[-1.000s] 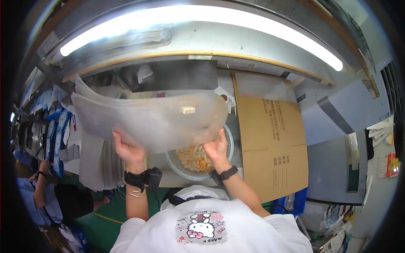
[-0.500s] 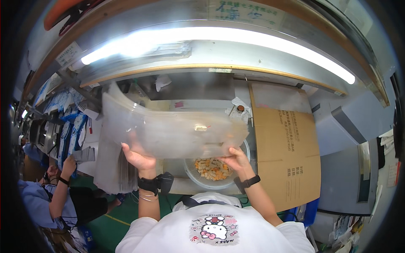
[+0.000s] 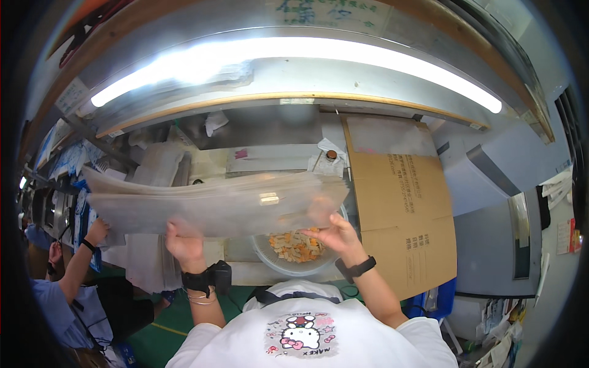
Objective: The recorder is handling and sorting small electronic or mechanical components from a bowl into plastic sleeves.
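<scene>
A thick bundle of translucent plastic sheets [image 3: 215, 205] stretches sideways in front of me, its layers fanned slightly along the top edge. My left hand [image 3: 184, 246] is closed on the near edge, left of its middle, with the thumb on my side and the fingers partly hidden behind the sheets. Near the right end, my right hand [image 3: 338, 235] pinches the lower edge. Below the bundle, a clear round basin [image 3: 261, 260] holds many small orange and tan pieces [image 3: 297, 246], partly covered by the sheets.
A large flat cardboard piece [image 3: 402, 214] lies to the right. More stacked sheets [image 3: 147, 264] stand at the left. A small brown-capped bottle [image 3: 331, 155] sits behind the bundle. A lit tube lamp [image 3: 307, 49] spans overhead. Another person's arm [image 3: 73, 264] is at far left.
The bundle has swung left and its raised, curled left end has come down, so it lies straighter. Both hands keep hold of it. My view has shifted slightly to the right.
</scene>
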A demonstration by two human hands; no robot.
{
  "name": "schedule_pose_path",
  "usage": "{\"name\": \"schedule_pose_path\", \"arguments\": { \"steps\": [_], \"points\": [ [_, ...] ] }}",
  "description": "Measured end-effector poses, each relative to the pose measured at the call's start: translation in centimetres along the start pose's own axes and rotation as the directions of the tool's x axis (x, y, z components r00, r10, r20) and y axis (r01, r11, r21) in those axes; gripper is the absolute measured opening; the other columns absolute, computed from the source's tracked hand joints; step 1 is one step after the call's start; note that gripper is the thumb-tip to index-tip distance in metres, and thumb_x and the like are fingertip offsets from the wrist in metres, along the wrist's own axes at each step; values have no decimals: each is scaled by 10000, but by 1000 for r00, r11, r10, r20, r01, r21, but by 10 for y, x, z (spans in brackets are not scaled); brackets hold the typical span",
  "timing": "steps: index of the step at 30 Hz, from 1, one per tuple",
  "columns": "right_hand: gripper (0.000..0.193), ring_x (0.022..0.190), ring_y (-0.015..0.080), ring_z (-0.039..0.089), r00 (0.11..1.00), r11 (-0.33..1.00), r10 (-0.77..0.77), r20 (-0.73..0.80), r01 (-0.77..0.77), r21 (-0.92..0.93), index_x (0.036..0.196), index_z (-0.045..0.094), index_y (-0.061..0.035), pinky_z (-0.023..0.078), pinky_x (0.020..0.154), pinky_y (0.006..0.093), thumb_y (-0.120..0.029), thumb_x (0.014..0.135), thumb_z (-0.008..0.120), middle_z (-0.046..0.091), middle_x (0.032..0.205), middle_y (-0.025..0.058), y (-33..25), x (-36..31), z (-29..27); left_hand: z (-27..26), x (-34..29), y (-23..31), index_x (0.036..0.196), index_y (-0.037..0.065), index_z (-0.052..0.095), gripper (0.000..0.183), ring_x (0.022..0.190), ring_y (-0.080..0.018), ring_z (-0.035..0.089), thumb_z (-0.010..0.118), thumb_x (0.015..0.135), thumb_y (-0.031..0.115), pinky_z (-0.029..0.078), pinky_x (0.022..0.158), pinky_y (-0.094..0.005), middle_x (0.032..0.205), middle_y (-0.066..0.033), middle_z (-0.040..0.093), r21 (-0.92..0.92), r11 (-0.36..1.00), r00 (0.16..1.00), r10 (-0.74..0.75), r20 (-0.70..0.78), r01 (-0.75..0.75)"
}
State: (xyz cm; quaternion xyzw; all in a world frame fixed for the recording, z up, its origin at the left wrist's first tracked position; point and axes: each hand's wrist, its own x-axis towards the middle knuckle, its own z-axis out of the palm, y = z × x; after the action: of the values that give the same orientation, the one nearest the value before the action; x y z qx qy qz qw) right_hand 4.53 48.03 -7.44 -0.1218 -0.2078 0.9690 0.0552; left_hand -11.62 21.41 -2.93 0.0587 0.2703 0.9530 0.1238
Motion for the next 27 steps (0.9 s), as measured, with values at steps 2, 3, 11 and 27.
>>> {"name": "schedule_pose_path", "arguments": {
  "steps": [2, 3, 11, 27],
  "points": [
    [537, 1113, 316, 298, 992, 957, 49, 113, -79, 280, 1191, 259, -48, 215, 887, 555, -276, 754, 471, 309, 1208, 135, 2, -6, 4, -5, 0, 0, 793, 99, 535, 162, 804, -116, 473, 600, 668, 179, 356, 756, -269, 787, 29, 528, 7, 1000, 999, -12, 46, 12],
    [537, 1113, 316, 298, 993, 957, 42, 106, -71, 281, 1191, 259, -48, 215, 887, 555, -276, 754, 471, 309, 1208, 135, 2, -9, 2, -9, 1, 0, 790, 98, 537, 158, 798, -115, 475, 603, 663, 166, 351, 763, -268, 783, 29, 528, 44, 999, 1000, 9, 22, -10],
    [553, 1152, 286, 245, 973, 960, 201, -113, -173, 220, 1203, 242, -28, 158, 932, 490, -405, 799, 250, 279, 1236, 142, 6, -14, -11, -62, 8, 6, 755, 114, 569, 99, 867, -180, 490, 554, 705, 198, 349, 788, -406, 850, -3, 565, 86, 993, 997, 72, 40, -75],
    [414, 962, 241, 421, 987, 972, 162, 6, -161, 171, 1114, 354, -61, 304, 852, 403, -183, 733, 457, 422, 1092, 120, 28, -3, -21, 47, 34, 15, 733, 109, 446, 40, 684, -155, 489, 481, 744, 93, 422, 642, -350, 696, -36, 511, 71, 993, 868, 51, 494, -99]
  ]
}}
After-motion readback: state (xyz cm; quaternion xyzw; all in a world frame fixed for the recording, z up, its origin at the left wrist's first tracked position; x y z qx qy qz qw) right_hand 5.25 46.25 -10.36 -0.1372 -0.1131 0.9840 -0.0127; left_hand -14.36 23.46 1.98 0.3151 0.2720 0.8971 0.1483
